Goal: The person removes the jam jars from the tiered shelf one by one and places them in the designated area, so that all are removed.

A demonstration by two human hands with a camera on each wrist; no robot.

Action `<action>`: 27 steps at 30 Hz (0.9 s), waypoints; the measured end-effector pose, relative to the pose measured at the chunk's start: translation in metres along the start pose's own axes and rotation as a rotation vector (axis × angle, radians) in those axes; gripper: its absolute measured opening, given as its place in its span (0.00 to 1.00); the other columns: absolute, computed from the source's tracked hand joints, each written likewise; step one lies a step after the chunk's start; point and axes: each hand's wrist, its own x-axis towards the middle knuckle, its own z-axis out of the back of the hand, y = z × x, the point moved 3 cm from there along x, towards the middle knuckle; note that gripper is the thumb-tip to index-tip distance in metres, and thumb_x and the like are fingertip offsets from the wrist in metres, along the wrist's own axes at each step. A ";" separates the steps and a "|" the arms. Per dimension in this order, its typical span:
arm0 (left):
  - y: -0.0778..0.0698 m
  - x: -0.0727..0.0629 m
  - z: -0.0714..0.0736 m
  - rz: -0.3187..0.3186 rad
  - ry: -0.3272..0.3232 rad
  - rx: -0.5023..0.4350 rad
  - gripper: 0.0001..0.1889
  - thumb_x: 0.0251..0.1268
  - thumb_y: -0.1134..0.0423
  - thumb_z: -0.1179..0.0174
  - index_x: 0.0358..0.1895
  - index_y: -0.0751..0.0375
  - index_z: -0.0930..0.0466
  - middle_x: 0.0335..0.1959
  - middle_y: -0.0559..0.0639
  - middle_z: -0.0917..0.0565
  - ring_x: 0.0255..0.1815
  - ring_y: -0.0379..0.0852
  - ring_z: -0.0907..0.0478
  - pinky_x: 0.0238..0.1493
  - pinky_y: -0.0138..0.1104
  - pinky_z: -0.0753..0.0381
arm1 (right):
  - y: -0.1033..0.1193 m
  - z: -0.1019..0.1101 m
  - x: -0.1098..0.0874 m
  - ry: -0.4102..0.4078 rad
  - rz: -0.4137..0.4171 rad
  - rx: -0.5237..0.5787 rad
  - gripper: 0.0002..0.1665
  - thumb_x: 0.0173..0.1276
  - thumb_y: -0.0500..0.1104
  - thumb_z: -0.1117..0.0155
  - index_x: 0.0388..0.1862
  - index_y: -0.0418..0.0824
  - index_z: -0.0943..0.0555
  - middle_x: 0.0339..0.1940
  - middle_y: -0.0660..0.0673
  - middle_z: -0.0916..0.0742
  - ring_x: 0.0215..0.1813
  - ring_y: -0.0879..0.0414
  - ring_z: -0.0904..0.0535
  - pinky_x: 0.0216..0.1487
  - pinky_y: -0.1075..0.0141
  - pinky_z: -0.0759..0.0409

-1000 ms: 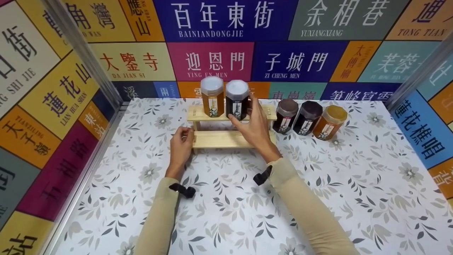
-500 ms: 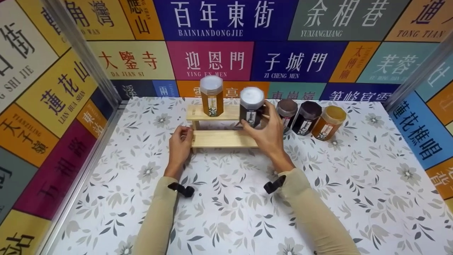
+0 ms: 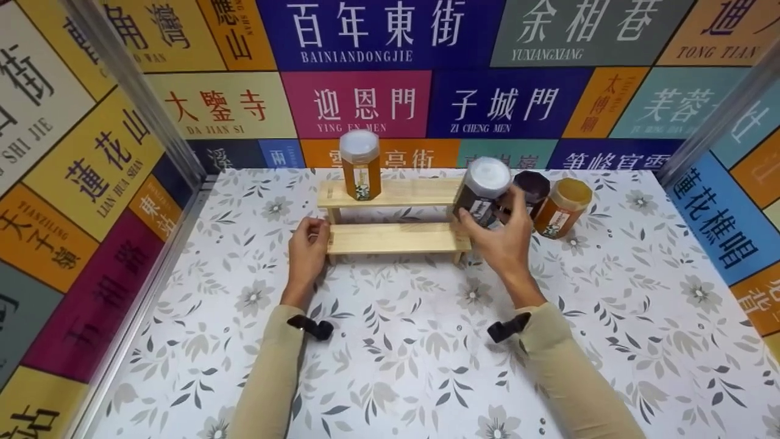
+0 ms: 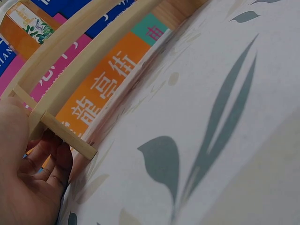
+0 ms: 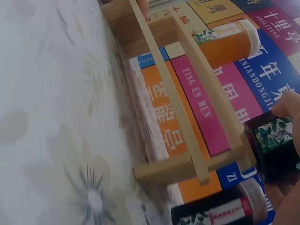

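Observation:
My right hand (image 3: pixel 506 244) grips a dark octagonal jar with a white lid (image 3: pixel 489 175). It is tilted and raised beside the right end of a two-tier wooden rack (image 3: pixel 396 239). In the right wrist view this dark jar (image 5: pixel 271 147) has thumb and fingers around it, near the upper board's end. At the rack's left end, my left hand (image 3: pixel 308 251) pinches the lower tier with curled fingers; the left wrist view shows the fingers (image 4: pixel 44 161) there, partly hidden by the wood. An amber jar with a white lid (image 3: pixel 361 167) stands on the upper tier's left part.
Right of the rack stand a dark jar (image 3: pixel 532 188) and an amber jar with a yellowish lid (image 3: pixel 563 207). Another dark jar with a pink label (image 5: pixel 218 208) shows in the right wrist view; the held jar hides it from the head view. Printed panels wall the table (image 3: pixel 390 353).
My right hand has lifted the dark white-lidded jar off the upper tier and carried it right, past the rack's end, tilting it. My left hand stays at the rack's left end.

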 end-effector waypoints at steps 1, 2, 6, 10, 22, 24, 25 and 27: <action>0.000 0.000 0.000 0.001 0.000 -0.005 0.10 0.82 0.61 0.40 0.51 0.65 0.17 0.44 0.58 0.13 0.44 0.45 0.18 0.47 0.27 0.20 | -0.002 0.005 0.000 -0.004 0.000 -0.005 0.50 0.56 0.38 0.12 0.75 0.34 0.27 0.66 0.33 0.17 0.65 0.43 0.17 0.67 0.44 0.15; 0.000 -0.001 -0.001 0.002 -0.001 -0.011 0.10 0.82 0.61 0.40 0.51 0.65 0.17 0.44 0.58 0.13 0.44 0.45 0.18 0.46 0.27 0.20 | -0.004 0.010 0.000 -0.007 0.004 -0.012 0.49 0.57 0.38 0.12 0.75 0.35 0.27 0.66 0.34 0.17 0.64 0.44 0.17 0.66 0.44 0.15; 0.001 -0.002 0.000 0.008 -0.007 -0.022 0.10 0.82 0.61 0.39 0.51 0.65 0.17 0.44 0.58 0.13 0.44 0.45 0.17 0.45 0.26 0.20 | -0.013 0.030 0.000 0.003 0.036 -0.037 0.51 0.56 0.43 0.11 0.77 0.41 0.28 0.67 0.41 0.16 0.66 0.51 0.18 0.68 0.46 0.18; 0.000 -0.002 0.000 -0.001 0.004 -0.010 0.11 0.83 0.60 0.40 0.52 0.65 0.17 0.45 0.59 0.13 0.45 0.46 0.17 0.46 0.26 0.20 | -0.025 0.046 -0.001 0.017 0.032 -0.077 0.53 0.54 0.46 0.09 0.76 0.42 0.27 0.67 0.43 0.15 0.68 0.51 0.19 0.72 0.50 0.21; 0.000 -0.001 -0.001 0.005 0.011 -0.013 0.10 0.83 0.60 0.41 0.51 0.64 0.17 0.45 0.59 0.13 0.45 0.46 0.18 0.46 0.28 0.20 | -0.062 0.064 -0.007 0.227 -0.166 -0.277 0.56 0.58 0.58 0.12 0.75 0.36 0.31 0.68 0.32 0.17 0.69 0.37 0.20 0.71 0.41 0.23; 0.000 0.000 -0.001 0.003 0.007 -0.021 0.10 0.83 0.61 0.40 0.51 0.65 0.17 0.45 0.59 0.13 0.45 0.46 0.17 0.46 0.28 0.20 | -0.067 0.064 -0.008 0.267 -0.192 -0.292 0.56 0.59 0.59 0.12 0.76 0.37 0.32 0.69 0.32 0.17 0.70 0.36 0.21 0.71 0.40 0.24; 0.000 -0.001 -0.001 0.001 0.005 -0.022 0.10 0.83 0.61 0.40 0.51 0.65 0.16 0.45 0.60 0.13 0.45 0.46 0.17 0.46 0.27 0.20 | -0.070 0.064 -0.008 0.284 -0.203 -0.296 0.57 0.59 0.60 0.13 0.76 0.37 0.32 0.69 0.32 0.18 0.70 0.36 0.21 0.71 0.40 0.24; 0.000 -0.001 -0.001 -0.002 0.004 -0.020 0.09 0.83 0.62 0.40 0.51 0.65 0.16 0.45 0.60 0.12 0.45 0.46 0.17 0.46 0.27 0.20 | -0.074 0.064 -0.009 0.311 -0.218 -0.299 0.57 0.59 0.59 0.13 0.77 0.38 0.33 0.69 0.32 0.18 0.70 0.36 0.21 0.71 0.41 0.23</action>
